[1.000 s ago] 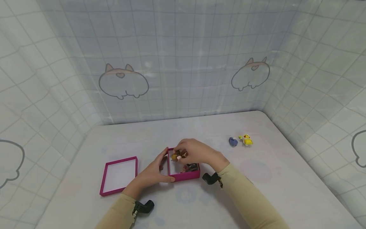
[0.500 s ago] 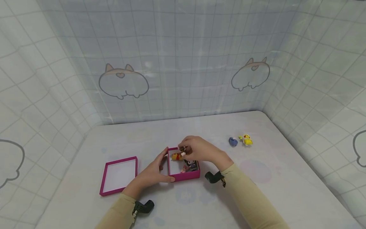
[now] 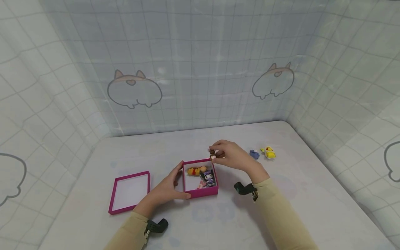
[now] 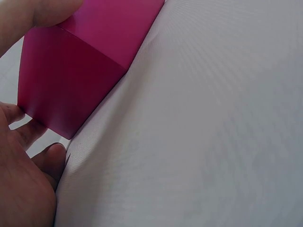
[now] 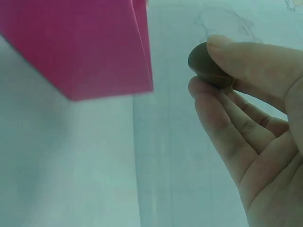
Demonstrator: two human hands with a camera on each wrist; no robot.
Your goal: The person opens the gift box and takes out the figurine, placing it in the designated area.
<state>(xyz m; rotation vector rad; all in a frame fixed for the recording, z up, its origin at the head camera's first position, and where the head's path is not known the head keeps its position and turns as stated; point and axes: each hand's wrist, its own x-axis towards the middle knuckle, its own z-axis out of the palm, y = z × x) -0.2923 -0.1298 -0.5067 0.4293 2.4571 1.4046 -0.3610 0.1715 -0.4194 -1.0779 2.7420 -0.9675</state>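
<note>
My left hand (image 3: 165, 190) holds the left side of an open magenta box (image 3: 203, 193), thumb at the front corner and fingers at the back corner. Just above the box's back right corner, my right hand (image 3: 233, 156) pinches a small brown and white figurine (image 3: 212, 154) between thumb and fingers. Its dark rounded end (image 5: 202, 61) shows in the right wrist view, beside the box wall (image 5: 94, 52). Inside the box lie a yellow and red bear figurine (image 3: 194, 171), a black and purple figurine (image 3: 208, 177) and a small pink figurine (image 3: 201, 185).
A magenta-rimmed lid (image 3: 129, 193) lies inner side up on the table, left of the box. Back right on the table are a blue figurine (image 3: 254, 154) and a yellow figurine (image 3: 268, 152). A grid-patterned curtain (image 3: 200, 69) stands behind the table.
My right hand has lifted the brown figurine from inside the box and carried it up and right to the back right corner. My left hand and the box have stayed in place.
</note>
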